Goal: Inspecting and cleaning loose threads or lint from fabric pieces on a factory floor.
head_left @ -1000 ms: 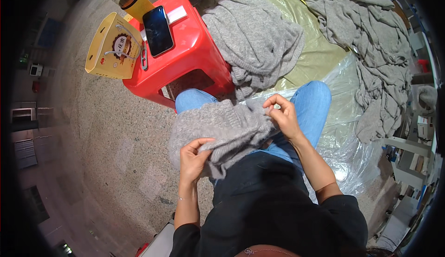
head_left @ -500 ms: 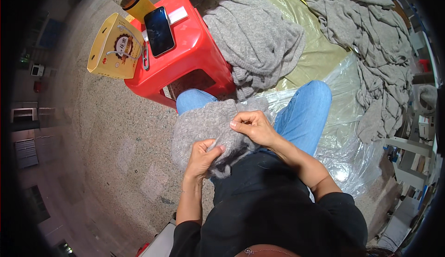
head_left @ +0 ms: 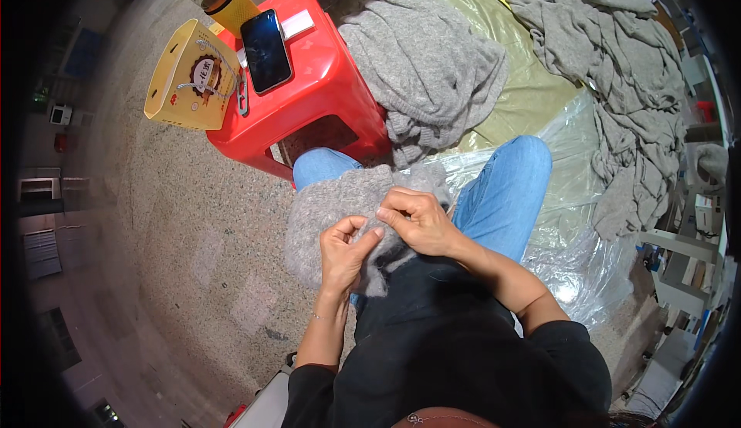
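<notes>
A fuzzy grey knit garment (head_left: 324, 206) lies across my lap, over my knees in blue jeans. My left hand (head_left: 345, 252) pinches an edge of the knit between thumb and fingers. Close beside it, on the right, my right hand (head_left: 417, 218) is also closed, its thumb and fingertips pinching the same fabric. The fingertips of both hands nearly meet. A needle or thread between them, if any, is too small to make out. Part of the garment hangs down (head_left: 376, 280) by my left wrist.
A red plastic stool (head_left: 324, 73) ahead holds a phone (head_left: 266, 50), small snips (head_left: 243, 92) and a bottle with a blue lid (head_left: 220, 0). A yellow paper bag (head_left: 181, 81) is at its left. Grey knits (head_left: 424, 65) lie piled on plastic sheeting (head_left: 532, 111); more knits (head_left: 594, 34) spread at far right.
Both hands have come closer together. My left hand has moved up and slightly right, while my right hand has shifted a little left and down on the knit.
</notes>
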Demonstrator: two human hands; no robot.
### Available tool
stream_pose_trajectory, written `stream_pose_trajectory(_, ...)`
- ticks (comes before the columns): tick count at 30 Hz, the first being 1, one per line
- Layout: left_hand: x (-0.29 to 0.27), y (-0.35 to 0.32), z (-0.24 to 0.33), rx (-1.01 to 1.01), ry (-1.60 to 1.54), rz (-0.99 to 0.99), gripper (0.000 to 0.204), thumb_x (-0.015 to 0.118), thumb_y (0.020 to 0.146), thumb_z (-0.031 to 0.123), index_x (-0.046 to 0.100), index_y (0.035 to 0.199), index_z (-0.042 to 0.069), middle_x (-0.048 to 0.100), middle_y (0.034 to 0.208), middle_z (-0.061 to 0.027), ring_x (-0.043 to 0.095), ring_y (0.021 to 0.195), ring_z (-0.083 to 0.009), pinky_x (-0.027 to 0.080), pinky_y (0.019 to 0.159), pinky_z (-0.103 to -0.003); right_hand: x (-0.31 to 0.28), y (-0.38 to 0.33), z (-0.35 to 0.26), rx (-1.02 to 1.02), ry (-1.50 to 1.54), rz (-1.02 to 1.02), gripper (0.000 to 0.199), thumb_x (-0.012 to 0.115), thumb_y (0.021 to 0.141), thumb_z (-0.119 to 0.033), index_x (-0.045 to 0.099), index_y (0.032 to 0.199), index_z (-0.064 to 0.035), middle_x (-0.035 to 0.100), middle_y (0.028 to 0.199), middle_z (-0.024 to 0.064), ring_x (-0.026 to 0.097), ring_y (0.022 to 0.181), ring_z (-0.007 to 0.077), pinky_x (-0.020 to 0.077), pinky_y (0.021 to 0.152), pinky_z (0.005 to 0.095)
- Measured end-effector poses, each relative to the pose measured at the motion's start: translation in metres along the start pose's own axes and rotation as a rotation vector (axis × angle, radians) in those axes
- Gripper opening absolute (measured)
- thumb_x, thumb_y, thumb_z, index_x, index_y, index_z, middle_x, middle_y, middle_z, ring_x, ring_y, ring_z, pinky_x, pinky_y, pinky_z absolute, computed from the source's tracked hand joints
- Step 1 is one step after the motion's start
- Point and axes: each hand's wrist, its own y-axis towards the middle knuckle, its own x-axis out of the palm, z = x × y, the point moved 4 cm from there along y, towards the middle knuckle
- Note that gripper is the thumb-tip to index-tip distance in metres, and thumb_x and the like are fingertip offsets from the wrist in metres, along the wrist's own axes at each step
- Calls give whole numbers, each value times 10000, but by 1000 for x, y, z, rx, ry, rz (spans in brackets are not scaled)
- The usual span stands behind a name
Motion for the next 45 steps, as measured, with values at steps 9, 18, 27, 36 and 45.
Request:
stream_pose_trajectory(9,1,0,-1,-15,-104,15,135,690,765,-60,618,851,16,626,795,-8,579,725,-53,466,658,-184,1,0,-7,-126,-97,-56,121,608,857,-76,557,795,16,533,705,128,523,615,263,419,574,340)
stream_pose_trajectory(18,-1,-3,1,249,-55,218,82,599,788,-59,589,779,22,613,776,-9,554,699,-49,442,647,-184,8,-6,-21,-362,-332,-47,70,586,809,-62,520,827,-46,532,746,120,573,633,340,433,501,426)
stream_pose_trajectory(27,-12,0,7,-101,115,-88,240,563,744,-119,672,933,-19,640,824,-6,559,719,-52,449,661,-185,5,-15,-32,-453,-291,-88,147,633,787,-43,491,753,-43,490,678,98,556,583,303,430,485,383)
stream_pose_trajectory(36,-5,-2,12,162,196,132,143,586,733,-55,650,855,-16,636,793,-22,552,661,-64,448,622,-193,-1,-13,-21,-353,-265,-131,83,628,807,-60,555,840,-40,515,754,100,574,677,299,461,561,374)
stream_pose_trajectory(45,-46,-12,17,-107,-373,-39,178,606,806,76,591,963,-6,645,894,-82,613,823,-168,495,806,-315,-80,-29,70,-20,-353,-37,261,528,709,47,634,938,-21,603,920,93,588,895,269,469,796,347)
